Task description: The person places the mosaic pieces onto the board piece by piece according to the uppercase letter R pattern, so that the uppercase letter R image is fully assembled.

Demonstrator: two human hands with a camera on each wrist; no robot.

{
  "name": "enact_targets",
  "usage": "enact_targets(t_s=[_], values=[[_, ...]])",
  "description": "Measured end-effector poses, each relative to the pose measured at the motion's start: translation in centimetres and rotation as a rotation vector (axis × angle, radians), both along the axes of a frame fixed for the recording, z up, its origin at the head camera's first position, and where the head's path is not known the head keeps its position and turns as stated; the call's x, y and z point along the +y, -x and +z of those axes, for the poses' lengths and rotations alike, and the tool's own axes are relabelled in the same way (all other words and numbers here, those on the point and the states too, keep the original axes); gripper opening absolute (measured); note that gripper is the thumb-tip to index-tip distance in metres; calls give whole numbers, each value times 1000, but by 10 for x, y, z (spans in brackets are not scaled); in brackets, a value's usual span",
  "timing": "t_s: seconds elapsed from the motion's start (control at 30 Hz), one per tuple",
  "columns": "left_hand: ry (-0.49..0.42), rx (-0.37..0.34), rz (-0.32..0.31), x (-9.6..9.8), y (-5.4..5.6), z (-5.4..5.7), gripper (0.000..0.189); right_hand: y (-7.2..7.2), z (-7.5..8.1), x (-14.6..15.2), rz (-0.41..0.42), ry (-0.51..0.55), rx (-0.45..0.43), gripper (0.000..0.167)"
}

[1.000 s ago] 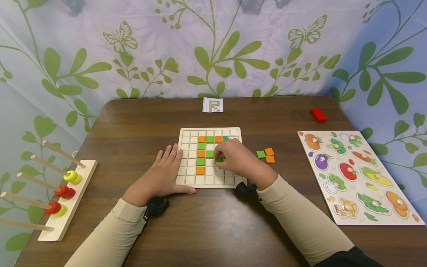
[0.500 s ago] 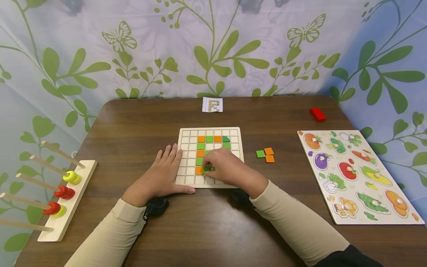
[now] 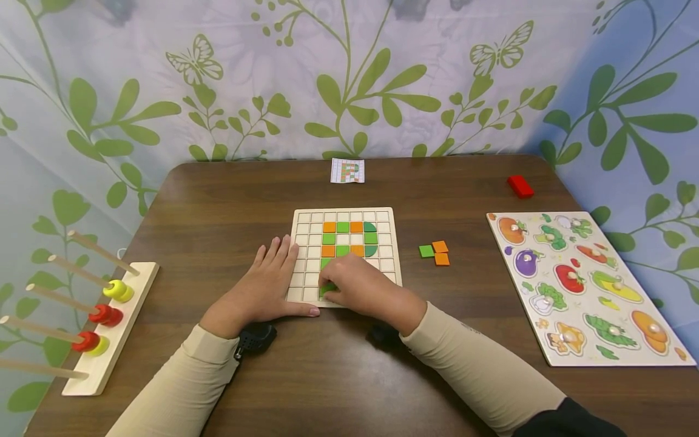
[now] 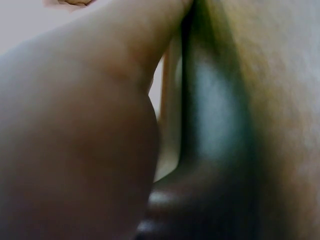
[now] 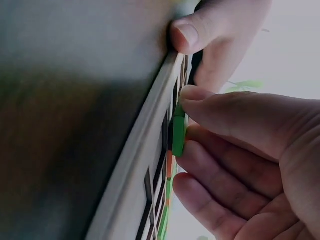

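A wooden grid board lies on the table, with orange and green tiles set in several of its squares. My right hand is over the board's lower part and pinches a green square tile between thumb and fingers, at the near end of the left tile column. The hand covers some squares there. My left hand lies with fingers spread along the board's left edge, its thumb at the near edge. In the left wrist view, blurred skin fills most of the picture.
A loose green tile and two orange tiles lie right of the board. A pattern card is behind it. A vegetable puzzle and red block are at right; a peg stand with rings is at left.
My right hand has moved left and toward the near edge with the green tile, uncovering tiles at the board's middle and right. The left hand has stayed still.
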State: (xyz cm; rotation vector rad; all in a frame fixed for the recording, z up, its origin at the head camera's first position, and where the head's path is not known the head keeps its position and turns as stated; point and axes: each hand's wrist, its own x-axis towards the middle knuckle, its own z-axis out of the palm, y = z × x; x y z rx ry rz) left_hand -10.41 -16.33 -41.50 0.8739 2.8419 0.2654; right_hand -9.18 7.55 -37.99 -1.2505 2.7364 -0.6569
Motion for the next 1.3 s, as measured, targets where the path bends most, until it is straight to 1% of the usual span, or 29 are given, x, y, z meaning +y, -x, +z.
enact_targets(t_s=[0.1, 0.33, 0.5, 0.77, 1.07, 1.3], values=[[-3, -2, 0, 0, 0, 0, 143, -1, 0, -2, 6, 5, 9, 15], [-7, -2, -2, 0, 1, 0, 142, -2, -4, -3, 34, 26, 35, 14], [-6, -4, 0, 1, 1, 2, 142, -1, -4, -2, 28, 20, 32, 14], [-5, 0, -4, 1, 1, 2, 141, -2, -2, -2, -1, 0, -12, 16], [-11, -6, 2, 1, 0, 1, 143, -2, -2, 1, -9, -25, -12, 18], [-9, 9, -2, 0, 0, -1, 144, -1, 4, 6, -35, -60, -58, 10]])
